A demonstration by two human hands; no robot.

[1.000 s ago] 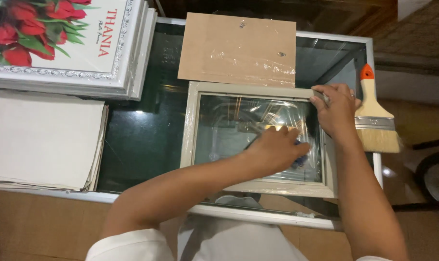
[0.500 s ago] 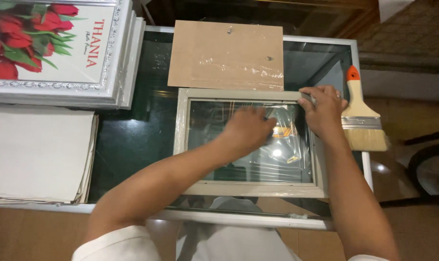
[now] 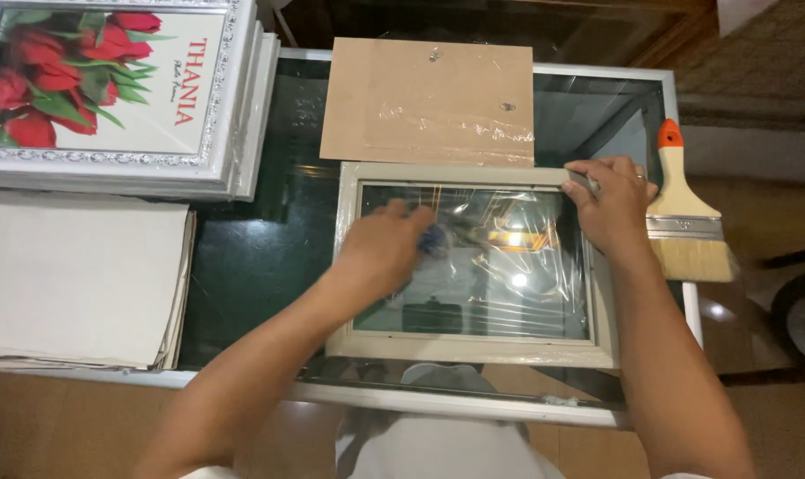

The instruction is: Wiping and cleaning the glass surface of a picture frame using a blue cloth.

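"Two hands are on the cream picture frame [image 3: 473, 348], which lies flat on the glass-topped table [image 3: 260, 257], near its front edge. Can you see what each is doing?"

"The left hand [image 3: 380, 253] lies over the left part of the frame's glass pane [image 3: 500, 284], fingers curled in on something small and bluish [image 3: 435, 239]. It is blurred, so I cannot tell what that thing is. The right hand [image 3: 611, 204] rests on the frame's far right corner, fingers bent down over the edge and pressing there."

"What lies around the frame?"

"A brown backing board [image 3: 429, 98] with small metal fittings lies just beyond it, touching or overlapping the far rail. A paintbrush [image 3: 686, 226] with an orange-tipped wooden handle and pale bristles lies just right of the right hand. At far left sits a stack of white ornate frames [image 3: 118, 98], the top one showing red tulips, and nearer, a pile of pale sheets [image 3: 74, 275]."
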